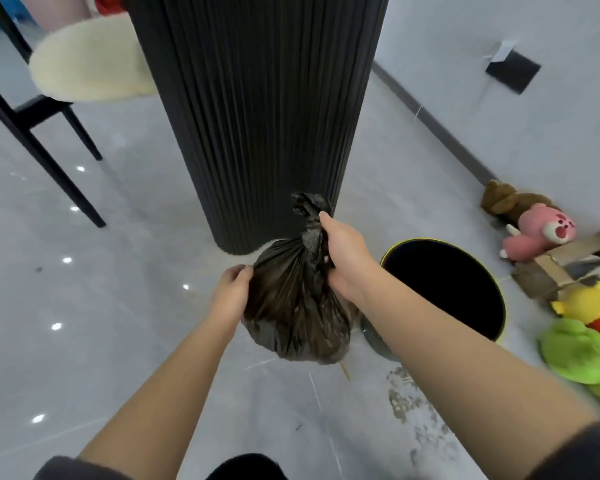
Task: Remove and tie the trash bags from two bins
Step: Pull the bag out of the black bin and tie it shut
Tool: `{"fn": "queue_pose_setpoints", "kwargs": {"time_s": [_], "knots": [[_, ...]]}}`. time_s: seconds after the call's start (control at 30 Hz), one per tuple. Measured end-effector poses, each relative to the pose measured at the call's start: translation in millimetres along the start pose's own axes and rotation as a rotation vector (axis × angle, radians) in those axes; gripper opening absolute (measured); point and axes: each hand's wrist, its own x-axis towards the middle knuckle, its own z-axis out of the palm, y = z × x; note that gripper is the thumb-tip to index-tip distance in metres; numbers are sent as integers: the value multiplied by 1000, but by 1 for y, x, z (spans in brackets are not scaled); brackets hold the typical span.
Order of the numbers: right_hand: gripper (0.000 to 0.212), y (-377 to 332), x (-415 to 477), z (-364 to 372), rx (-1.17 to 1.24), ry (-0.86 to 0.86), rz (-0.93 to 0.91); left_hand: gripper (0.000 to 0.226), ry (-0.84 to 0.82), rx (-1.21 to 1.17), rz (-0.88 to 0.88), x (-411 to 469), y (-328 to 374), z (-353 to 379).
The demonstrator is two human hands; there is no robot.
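Down by the grey floor (pixel 118 341), I see the right hand (pixel 343 258) clasped round the twisted neck of the trash bag (pixel 291 306), its fingertips hidden behind the plastic. The left hand (pixel 231 292) curls its fingers onto the bag's left shoulder. The right forearm cuts off the near rim of the yellow-edged bin (pixel 444 289) just beside the bag; I find its inside too dark to read. The bag is dark, wrinkled and bulging, pleated up to a knotted tuft, before a ribbed black column (pixel 257 116).
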Motion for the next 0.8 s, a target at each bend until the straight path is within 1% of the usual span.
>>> {"fn": "queue_pose_setpoints", "kwargs": {"time_s": [0.07, 0.13, 0.23, 0.33, 0.4, 0.5, 0.53, 0.57, 0.6, 0.67, 0.7, 0.73, 0.8], "knots": [[33, 19, 14, -6, 18, 83, 66, 38, -45, 85, 77, -1, -3, 7], [33, 39, 30, -14, -4, 125, 125, 35, -78, 151, 154, 4, -11, 16], [22, 70, 55, -24, -19, 107, 224, 22, -53, 194, 227, 11, -28, 26], [20, 82, 66, -24, -39, 69, 253, 29, -60, 164, 255, 13, -42, 33], [19, 81, 64, -21, 4, 49, 266, 33, -146, 201, 267, 10, -42, 33], [18, 70, 53, -17, -44, 60, 261, 45, -403, 407, 337, 0, -32, 29], [22, 67, 48, -17, -80, 73, 258, 47, -442, 486, 388, -4, -30, 31], [26, 64, 43, -17, -120, 82, 256, 44, -418, 568, 438, -8, -30, 33], [27, 61, 38, -16, -174, 83, 253, 35, -339, 637, 482, -10, -30, 36], [24, 56, 27, -17, -351, 74, 228, 10, -153, 731, 528, -13, -23, 40], [20, 53, 25, -18, -451, 67, 207, 5, -104, 750, 536, -13, -19, 40], [18, 50, 23, -20, -534, 71, 173, 7, -88, 756, 542, -12, -16, 39], [16, 46, 19, -28, -614, 95, 119, 14, -86, 726, 558, -16, -11, 34]]}}
